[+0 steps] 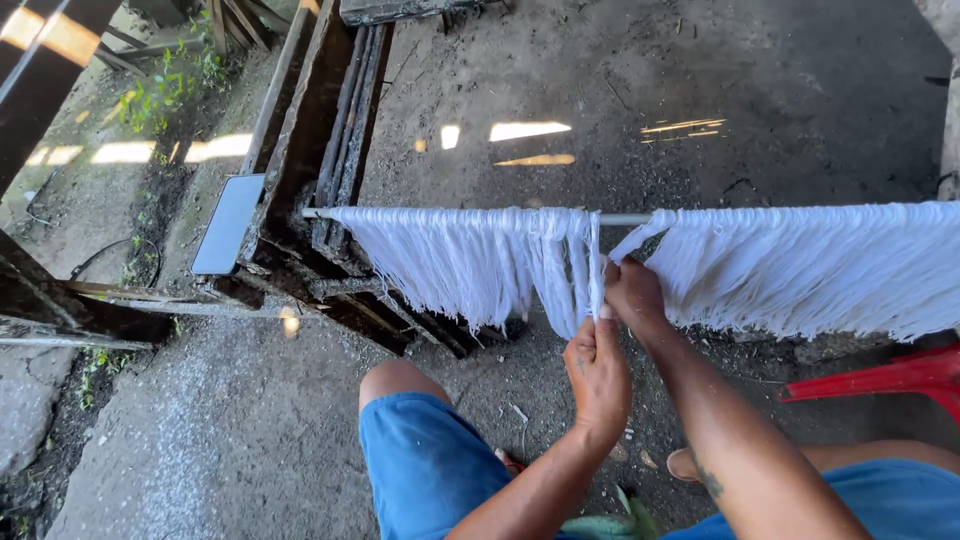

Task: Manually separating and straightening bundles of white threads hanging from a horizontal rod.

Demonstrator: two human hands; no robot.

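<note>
White yarn (pixel 470 260) hangs in long strands from a thin horizontal metal rod (pixel 625 219). A second, wider mass of yarn (pixel 810 265) hangs on the right. My left hand (pixel 597 372) pinches a narrow bundle of strands (pixel 596 270) from below, pulled taut. My right hand (pixel 634 296) is higher, next to the rod, gripping the same strands at the gap between the two masses. I sit with blue shorts (pixel 425 465) and bare knees under the rod.
A dark wooden frame (pixel 315 150) carries the rod's left end. A flat grey phone-like slab (pixel 228 224) rests on the frame. A red plastic seat edge (pixel 880 377) is at the right. Rough concrete floor, weeds and beams at left.
</note>
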